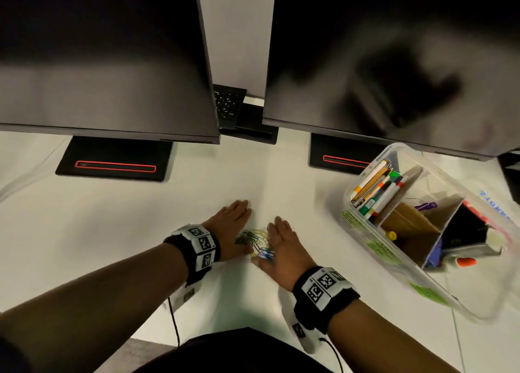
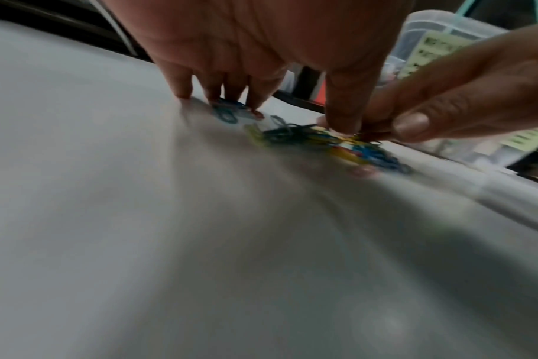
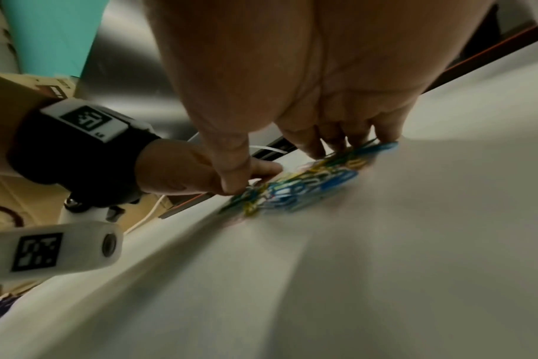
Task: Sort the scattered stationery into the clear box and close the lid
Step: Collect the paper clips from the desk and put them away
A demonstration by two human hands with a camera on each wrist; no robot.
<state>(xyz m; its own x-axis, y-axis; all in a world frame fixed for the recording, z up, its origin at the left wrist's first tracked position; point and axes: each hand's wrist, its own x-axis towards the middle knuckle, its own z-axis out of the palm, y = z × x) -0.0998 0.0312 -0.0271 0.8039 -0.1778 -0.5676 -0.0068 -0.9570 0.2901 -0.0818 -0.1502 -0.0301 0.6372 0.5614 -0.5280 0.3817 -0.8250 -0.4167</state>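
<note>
A small heap of coloured paper clips (image 1: 256, 243) lies on the white desk between my two hands. My left hand (image 1: 232, 226) stands on its edge at the heap's left, fingers straight and tips on the desk. My right hand (image 1: 281, 248) stands likewise at the right, its fingertips (image 3: 384, 136) touching the clips (image 3: 295, 187). In the left wrist view both thumbs meet over the clips (image 2: 329, 143). The clear box (image 1: 374, 255) sits open at the right, divided by cardboard, with pens and markers (image 1: 377, 188) in its far compartment.
Two dark monitors (image 1: 107, 62) on black stands (image 1: 112, 161) fill the back of the desk, with a keyboard (image 1: 228, 105) between them. Green labels (image 1: 351, 217) are stuck on the box wall. Cables hang from both wrist bands near the front edge.
</note>
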